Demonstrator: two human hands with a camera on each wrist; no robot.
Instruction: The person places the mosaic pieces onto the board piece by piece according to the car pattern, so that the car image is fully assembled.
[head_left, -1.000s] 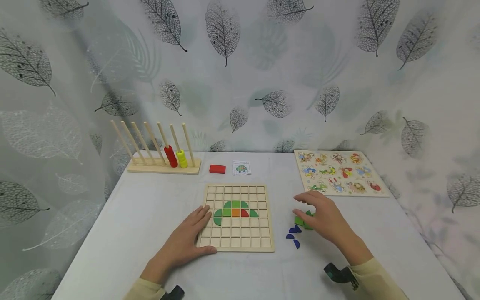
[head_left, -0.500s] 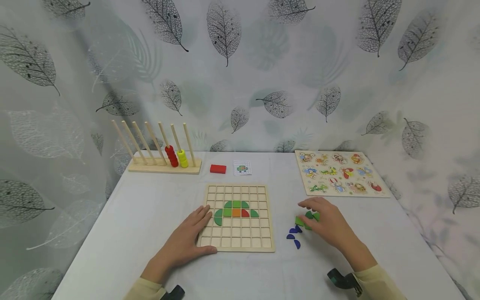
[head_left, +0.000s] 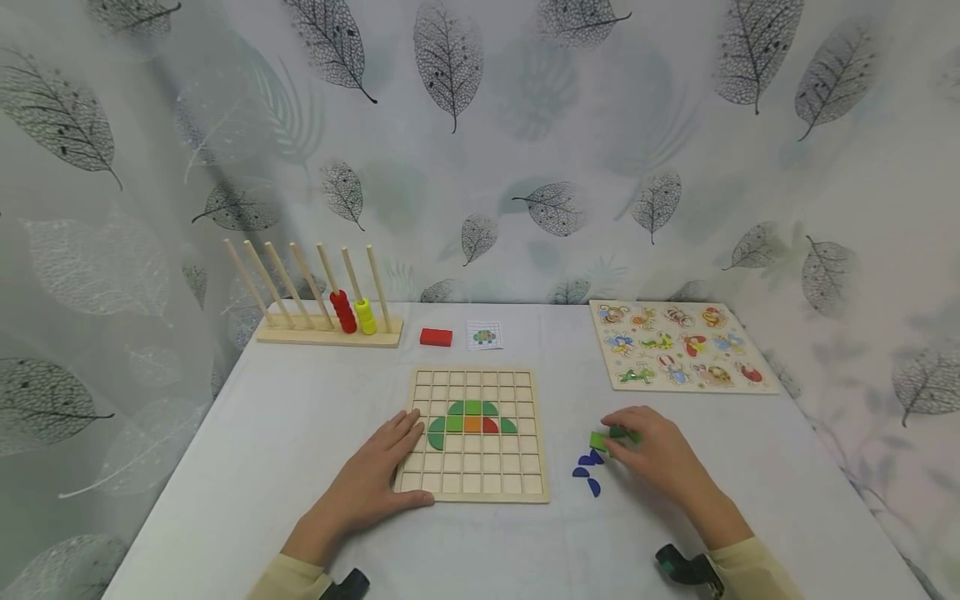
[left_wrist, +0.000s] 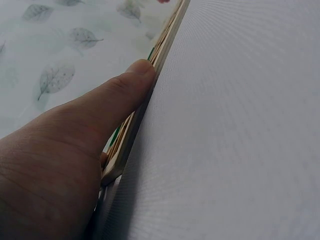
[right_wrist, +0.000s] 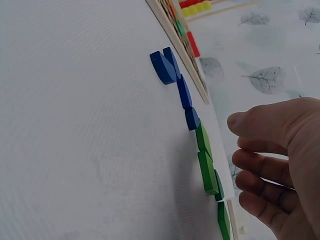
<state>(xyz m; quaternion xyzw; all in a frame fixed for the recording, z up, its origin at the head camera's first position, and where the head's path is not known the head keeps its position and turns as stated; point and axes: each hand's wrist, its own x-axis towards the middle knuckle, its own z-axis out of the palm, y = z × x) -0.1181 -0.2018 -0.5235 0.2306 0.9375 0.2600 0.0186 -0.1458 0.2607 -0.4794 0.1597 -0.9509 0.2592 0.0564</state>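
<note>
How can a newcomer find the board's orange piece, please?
On the white table lies a wooden grid board, the left hand touching its edge. Inside, an orange square sits between a green square and a red quarter-circle; no other piece there is orange.

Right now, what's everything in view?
table: one, white, beneath
curtain: one, pale, behind
grid: one, tan, centre
set pieces: nine, mostly green, in grid
blue pieces: four, blue, right of grid
green pieces: four visible, green, beyond blue pieces
rack: one, tan, far left
beads: several, red, yellow, on rack
block: one, red, beyond grid
card: one, white, beside block
puzzle: one, tan, far right
cameras: two, black, at wrists
sleeves: two, beige, forearms
left hand: one, on grid
right hand: one, near green pieces
</note>
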